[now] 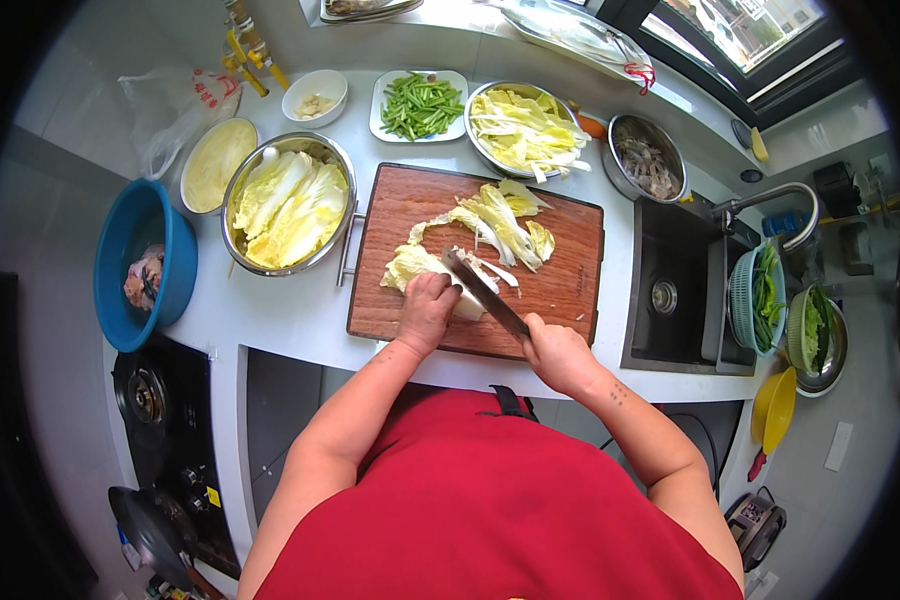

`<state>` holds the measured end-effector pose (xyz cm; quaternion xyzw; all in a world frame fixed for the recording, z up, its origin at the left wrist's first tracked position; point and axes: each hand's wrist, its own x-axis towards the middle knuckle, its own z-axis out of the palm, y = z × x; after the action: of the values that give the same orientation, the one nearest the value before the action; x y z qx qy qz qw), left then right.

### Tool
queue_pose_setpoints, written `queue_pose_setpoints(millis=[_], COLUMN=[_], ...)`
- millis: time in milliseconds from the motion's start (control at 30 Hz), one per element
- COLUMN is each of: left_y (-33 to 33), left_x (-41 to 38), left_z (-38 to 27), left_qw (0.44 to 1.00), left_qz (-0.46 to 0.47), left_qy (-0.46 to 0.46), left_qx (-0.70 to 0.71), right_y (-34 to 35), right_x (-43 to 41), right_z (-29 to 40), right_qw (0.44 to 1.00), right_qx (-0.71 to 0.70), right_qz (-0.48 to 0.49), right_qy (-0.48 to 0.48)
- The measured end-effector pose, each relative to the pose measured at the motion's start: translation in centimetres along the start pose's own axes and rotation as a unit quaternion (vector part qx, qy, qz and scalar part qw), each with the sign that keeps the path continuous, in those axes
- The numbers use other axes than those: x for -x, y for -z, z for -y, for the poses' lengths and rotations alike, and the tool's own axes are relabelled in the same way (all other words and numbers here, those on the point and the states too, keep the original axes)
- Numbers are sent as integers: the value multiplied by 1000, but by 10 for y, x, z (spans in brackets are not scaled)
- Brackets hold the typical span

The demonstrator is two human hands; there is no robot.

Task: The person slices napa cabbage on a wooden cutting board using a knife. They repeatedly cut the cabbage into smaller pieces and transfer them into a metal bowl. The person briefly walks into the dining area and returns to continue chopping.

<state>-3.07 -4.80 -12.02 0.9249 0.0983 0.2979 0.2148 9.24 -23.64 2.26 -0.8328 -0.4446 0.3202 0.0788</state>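
My right hand (559, 356) grips the handle of a kitchen knife (489, 294), its dark blade slanting up and left across the wooden cutting board (420, 195). Pressed under the fingers of my left hand (427, 307) is a piece of napa cabbage (409, 264), right beside the blade. Cut strips of napa cabbage (499, 221) lie loose on the board beyond the knife. To the left, a steel bowl (229, 225) holds whole cabbage leaves (292, 206). Another steel bowl (471, 142) behind the board is heaped with cut cabbage (525, 127).
Cut green stems fill a white plate (376, 127); peeled cloves sit in a white bowl (337, 81). A steel pot (616, 166) contains shrimp. The sink (664, 232) is at right. Left are a blue basin (112, 255) with raw meat and a gas stove (169, 435).
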Motion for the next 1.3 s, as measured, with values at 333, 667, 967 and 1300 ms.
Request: queue_pose_setpoints(millis=[333,667,967,1300], left_y=[3,5,2,0], left_x=[-1,-1,5,6], left_z=[-1,3,5,6], left_qw=[1000,999,999,999], left_qz=[-5,1,9,0], left_qy=[10,8,10,21], left_qx=[21,40,40,45], right_y=[-39,-14,-11,-23], right_x=[-23,-12,8,-9], right_z=[-10,-12,9,25], right_qw=[988,993,998,999], right_qx=[-131,-16,-40,-43], right_qz=[-46,-78,-23,2], right_qy=[-62,-82,-48,-30])
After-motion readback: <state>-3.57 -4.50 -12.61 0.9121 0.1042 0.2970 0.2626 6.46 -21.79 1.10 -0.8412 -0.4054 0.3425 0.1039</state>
